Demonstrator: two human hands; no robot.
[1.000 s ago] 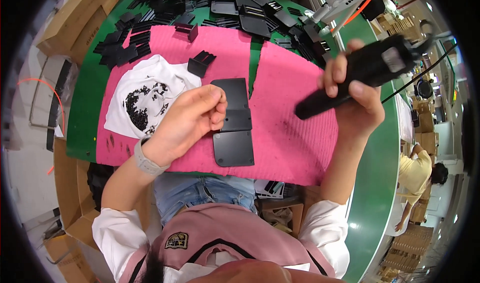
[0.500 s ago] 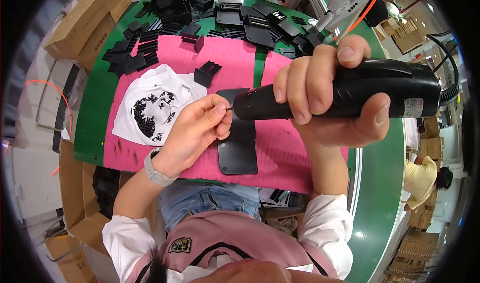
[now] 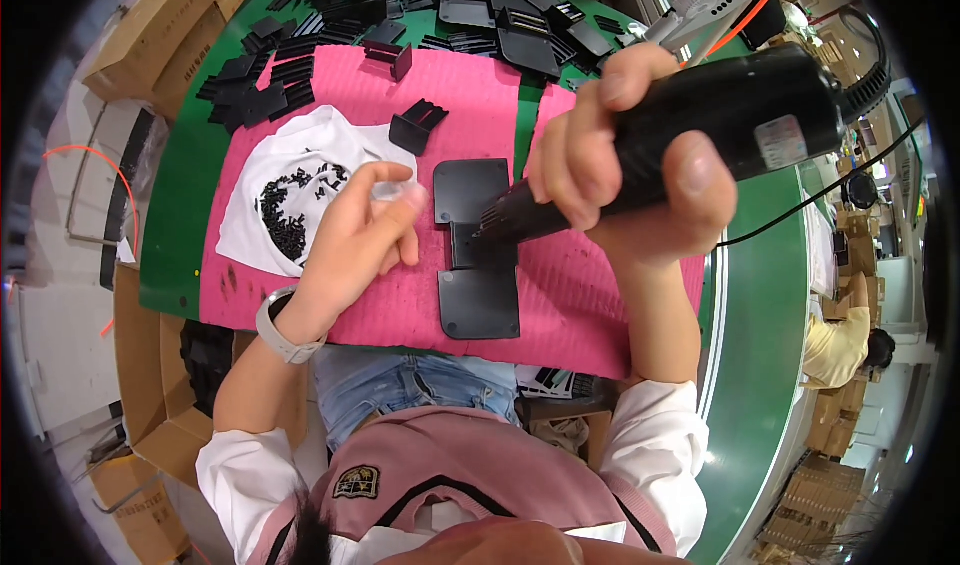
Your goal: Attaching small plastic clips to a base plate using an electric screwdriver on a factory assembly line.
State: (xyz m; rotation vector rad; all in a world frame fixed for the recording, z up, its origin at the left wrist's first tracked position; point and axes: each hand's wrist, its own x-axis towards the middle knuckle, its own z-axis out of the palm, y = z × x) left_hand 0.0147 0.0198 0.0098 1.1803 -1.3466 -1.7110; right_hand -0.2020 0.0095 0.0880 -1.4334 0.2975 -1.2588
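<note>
My right hand (image 3: 630,155) grips a black electric screwdriver (image 3: 720,125), its cable leaving the far end at the right. The driver's tip points down at the narrow middle of a black plastic bracket (image 3: 478,305) lying on the pink sheet (image 3: 570,315); whether tip and bracket touch, I cannot tell. Left of the bracket hovers my left hand (image 3: 365,225), fingers curved and apart, nothing visible in them. Beside it, a white cloth (image 3: 330,130) carries a heap of small black screws (image 3: 285,220). A loose black slotted part (image 3: 418,127) sits just beyond the cloth.
Many black plastic parts (image 3: 525,40) are piled along the far side of the green table (image 3: 745,365). A metal arm (image 3: 720,15) rises at the far right. Cardboard boxes (image 3: 165,40) stand at the left, and a person in yellow (image 3: 840,340) is off to the right.
My left hand has drawn back left from the driver's tip, its pinch on a small screw released. The screwdriver has tilted, its tip now down over the bracket's middle.
</note>
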